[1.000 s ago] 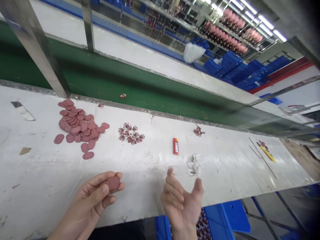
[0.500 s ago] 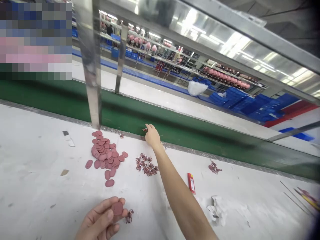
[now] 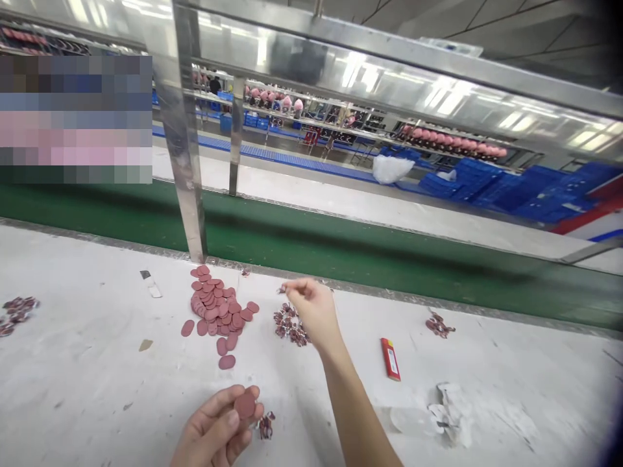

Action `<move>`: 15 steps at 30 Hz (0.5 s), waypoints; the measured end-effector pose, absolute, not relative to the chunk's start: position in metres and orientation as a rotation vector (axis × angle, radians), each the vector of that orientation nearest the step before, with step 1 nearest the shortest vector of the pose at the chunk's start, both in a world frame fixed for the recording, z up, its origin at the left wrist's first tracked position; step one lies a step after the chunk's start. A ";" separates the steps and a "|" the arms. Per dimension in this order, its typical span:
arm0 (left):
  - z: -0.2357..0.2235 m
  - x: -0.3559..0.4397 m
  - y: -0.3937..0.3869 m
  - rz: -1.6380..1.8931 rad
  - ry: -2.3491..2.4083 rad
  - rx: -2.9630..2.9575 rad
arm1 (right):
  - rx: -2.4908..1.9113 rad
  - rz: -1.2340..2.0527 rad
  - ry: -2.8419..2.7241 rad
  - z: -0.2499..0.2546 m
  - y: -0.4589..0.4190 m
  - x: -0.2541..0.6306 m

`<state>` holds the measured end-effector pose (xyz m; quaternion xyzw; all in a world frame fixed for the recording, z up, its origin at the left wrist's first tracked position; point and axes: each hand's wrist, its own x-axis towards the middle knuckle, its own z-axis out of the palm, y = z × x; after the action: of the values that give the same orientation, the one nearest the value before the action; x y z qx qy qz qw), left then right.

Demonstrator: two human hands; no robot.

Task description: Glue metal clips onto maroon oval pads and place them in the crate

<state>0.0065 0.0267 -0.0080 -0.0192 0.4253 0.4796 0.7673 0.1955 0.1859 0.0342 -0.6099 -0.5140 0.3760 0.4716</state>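
My left hand (image 3: 219,425), low in the view, is closed on a dull red oval disc (image 3: 244,406) between thumb and fingers. Just right of it lies a small bunch of dark red and silvery pieces (image 3: 265,427). My right hand (image 3: 314,308) pinches a small dark reddish piece (image 3: 281,290) at its fingertips, too small to name. Below that hand, partly hidden by it, is a pile of similar shiny pieces (image 3: 288,324). A heap of dull red oval discs (image 3: 217,308) spreads on the white table to the left, several lying loose around it.
A green conveyor belt (image 3: 341,243) runs behind the table (image 3: 97,389). A metal post (image 3: 185,175) rises at its edge. A red box (image 3: 390,359), crumpled white paper (image 3: 452,412) and another small cluster of pieces (image 3: 439,325) lie on the right. More pieces (image 3: 18,313) lie far left.
My right hand has drawn back from the belt's edge to above the pile of shiny pieces, with a small piece at its fingertips. My left hand still holds the disc. The camera view has shifted.
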 end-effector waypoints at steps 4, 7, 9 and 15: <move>-0.003 0.011 0.027 1.069 0.948 0.070 | -1.393 1.087 -1.057 0.025 0.088 0.189; -0.005 0.019 0.022 1.041 0.966 0.142 | -1.355 1.278 -0.880 0.014 0.039 0.190; -0.007 0.025 0.016 1.022 0.971 0.183 | -1.329 1.382 -0.785 0.007 0.020 0.192; -0.010 0.039 0.003 1.016 1.026 0.361 | -1.260 1.448 -0.681 0.004 -0.002 0.202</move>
<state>0.0395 0.0033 -0.0103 0.1643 0.4669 0.4626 0.7355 0.2025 -0.0017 0.0037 -0.5265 -0.2848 0.6052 0.5249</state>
